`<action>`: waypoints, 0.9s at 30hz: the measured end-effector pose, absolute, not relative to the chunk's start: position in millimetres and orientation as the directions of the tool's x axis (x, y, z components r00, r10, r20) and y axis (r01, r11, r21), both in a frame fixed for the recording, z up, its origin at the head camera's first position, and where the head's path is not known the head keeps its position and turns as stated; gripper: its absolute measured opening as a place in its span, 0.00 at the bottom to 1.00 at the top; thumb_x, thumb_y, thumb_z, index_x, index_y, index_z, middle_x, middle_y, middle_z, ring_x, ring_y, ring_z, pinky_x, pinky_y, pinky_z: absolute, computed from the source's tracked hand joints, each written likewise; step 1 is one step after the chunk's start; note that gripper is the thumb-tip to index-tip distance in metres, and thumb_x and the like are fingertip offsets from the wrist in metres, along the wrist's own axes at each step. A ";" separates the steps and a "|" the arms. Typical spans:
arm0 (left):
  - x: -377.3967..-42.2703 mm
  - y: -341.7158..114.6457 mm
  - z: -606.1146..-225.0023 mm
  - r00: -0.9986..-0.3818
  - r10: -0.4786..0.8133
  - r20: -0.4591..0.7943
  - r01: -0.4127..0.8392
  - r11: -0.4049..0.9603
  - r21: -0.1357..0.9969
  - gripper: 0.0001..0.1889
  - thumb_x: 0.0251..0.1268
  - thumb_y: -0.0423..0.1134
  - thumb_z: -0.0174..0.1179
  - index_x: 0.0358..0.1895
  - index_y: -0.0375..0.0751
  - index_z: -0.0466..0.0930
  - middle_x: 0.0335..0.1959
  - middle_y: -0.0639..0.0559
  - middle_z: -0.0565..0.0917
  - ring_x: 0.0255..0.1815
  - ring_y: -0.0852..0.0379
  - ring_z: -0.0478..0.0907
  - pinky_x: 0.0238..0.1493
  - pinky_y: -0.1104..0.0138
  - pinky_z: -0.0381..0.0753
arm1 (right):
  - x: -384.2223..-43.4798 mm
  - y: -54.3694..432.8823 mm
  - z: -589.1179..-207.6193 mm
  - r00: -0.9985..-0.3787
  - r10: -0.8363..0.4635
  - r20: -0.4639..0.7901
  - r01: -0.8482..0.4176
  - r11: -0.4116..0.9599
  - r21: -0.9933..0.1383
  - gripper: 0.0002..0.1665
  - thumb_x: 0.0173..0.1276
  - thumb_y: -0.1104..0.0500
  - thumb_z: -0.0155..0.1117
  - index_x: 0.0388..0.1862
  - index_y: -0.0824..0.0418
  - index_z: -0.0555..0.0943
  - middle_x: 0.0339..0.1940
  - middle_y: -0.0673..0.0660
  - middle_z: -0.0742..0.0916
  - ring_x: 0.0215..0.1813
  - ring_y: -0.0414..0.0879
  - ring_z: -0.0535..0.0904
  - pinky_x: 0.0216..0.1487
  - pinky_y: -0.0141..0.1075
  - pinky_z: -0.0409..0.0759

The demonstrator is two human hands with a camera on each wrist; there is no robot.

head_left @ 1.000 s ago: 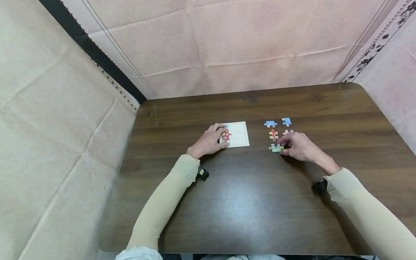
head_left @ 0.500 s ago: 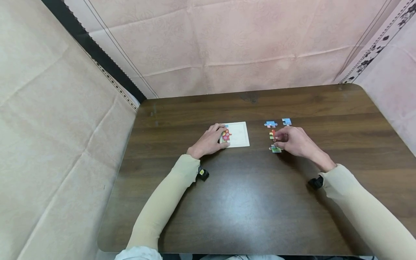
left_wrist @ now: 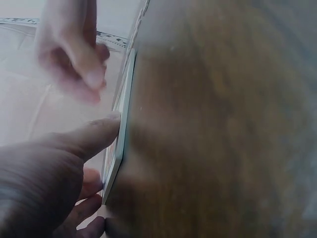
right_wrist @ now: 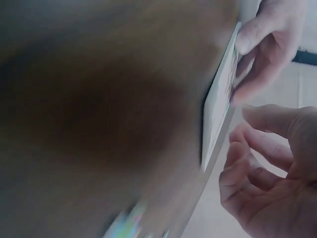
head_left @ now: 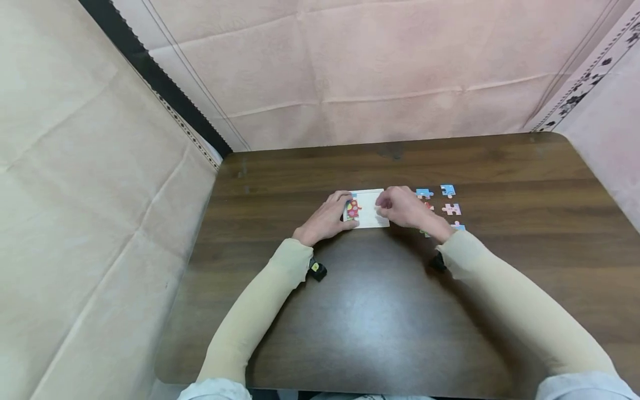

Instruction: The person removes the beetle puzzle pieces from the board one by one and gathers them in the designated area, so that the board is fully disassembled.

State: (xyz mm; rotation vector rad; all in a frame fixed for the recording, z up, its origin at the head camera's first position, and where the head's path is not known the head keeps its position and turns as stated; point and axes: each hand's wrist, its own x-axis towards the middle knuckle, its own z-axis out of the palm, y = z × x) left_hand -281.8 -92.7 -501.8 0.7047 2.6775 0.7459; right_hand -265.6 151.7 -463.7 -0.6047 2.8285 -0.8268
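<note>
My left hand [head_left: 327, 218] grips the left end of a thin white puzzle board [head_left: 370, 218], thumb at the near edge and fingers toward the far side. A red patterned section [head_left: 353, 209] of picture shows beside those fingers. Over the board's right part is my right hand [head_left: 400, 206], thumb and fingers bent close together. In the right wrist view, its fingertips [right_wrist: 237, 133] are above the board [right_wrist: 215, 116] with a small gap at the thumb. Whether a small piece sits between them cannot be made out.
Several loose jigsaw pieces lie right of the board, including a pink piece [head_left: 451, 209] and a blue piece [head_left: 448, 190]. The right forearm partly covers others. Patterned cloth [head_left: 380, 66] hangs behind the brown table [head_left: 300, 333].
My right hand has moved left from the loose pieces to above the board, uncovering the pink piece. The left hand keeps its grip on the board. The head view has shifted slightly.
</note>
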 end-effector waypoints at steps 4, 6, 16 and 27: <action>-291.4 -93.4 -513.6 -0.842 0.523 -0.128 0.360 0.723 0.589 0.43 0.75 0.51 0.72 0.83 0.35 0.64 0.86 0.44 0.62 0.82 0.47 0.63 0.82 0.53 0.70 | -278.5 129.4 -465.9 -0.896 -0.444 -0.035 -0.359 0.766 -0.534 0.15 0.76 0.64 0.69 0.57 0.71 0.89 0.51 0.69 0.93 0.53 0.61 0.90 0.57 0.54 0.87; -294.9 -94.4 -518.1 -0.839 0.529 -0.128 0.363 0.720 0.592 0.43 0.74 0.51 0.73 0.82 0.35 0.64 0.85 0.44 0.62 0.82 0.47 0.63 0.81 0.53 0.71 | -283.4 120.8 -467.4 -0.891 -0.453 -0.040 -0.365 0.764 -0.532 0.17 0.76 0.64 0.69 0.59 0.72 0.88 0.53 0.70 0.93 0.55 0.63 0.90 0.59 0.55 0.87; -292.1 -96.3 -520.8 -0.827 0.555 -0.090 0.413 0.708 0.573 0.38 0.76 0.53 0.70 0.79 0.36 0.67 0.84 0.43 0.64 0.81 0.46 0.65 0.82 0.52 0.72 | -295.3 102.2 -478.0 -0.899 -0.433 -0.066 -0.320 0.753 -0.575 0.18 0.75 0.61 0.74 0.58 0.71 0.87 0.56 0.69 0.89 0.61 0.62 0.82 0.65 0.56 0.82; -267.0 -99.1 -485.5 -0.845 0.525 -0.108 0.430 0.784 0.447 0.28 0.75 0.53 0.71 0.71 0.43 0.81 0.87 0.39 0.65 0.88 0.41 0.64 0.78 0.44 0.77 | -301.3 100.0 -484.8 -0.892 -0.436 -0.114 -0.299 0.762 -0.575 0.17 0.78 0.59 0.70 0.58 0.70 0.83 0.56 0.65 0.83 0.54 0.56 0.78 0.63 0.51 0.79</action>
